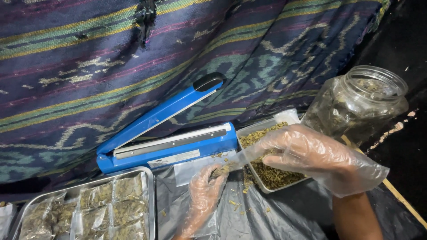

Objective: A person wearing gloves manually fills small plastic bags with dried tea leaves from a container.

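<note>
Small clear bag [202,222] is sitting near centre, just in front of the open blue sealer [167,133], mouth pointing up toward the far side. Left hand [205,195], in a thin clear glove, is gripping the bag from below, fingers curled around its upper part, with a pinch of dried green herb [220,170] showing at the fingertips. Bag itself is mostly hidden by the glove, so I can't tell how full it is.

Right hand [307,151], also gloved, is hovering over the clear rectangular tub [242,132] of dried herb, fingers bunched together and pointing left toward the bag mouth, touching or almost touching the left fingertips. Can't tell what it is pinching.

Tub is sitting just right of the sealer, touching or nearly so. Sealer's arm is standing raised, black knob at the far end.

Far right: a clear jar [360,102] lying tilted, lid off, dried herb inside.

Near left: a metal tray [150,195] holding filled, flat herb bags in rows.

Loose herb bits are scattered on the grey plastic sheet [275,222] under the hands. Striped woven cloth [89,66] is covering the far side.
</note>
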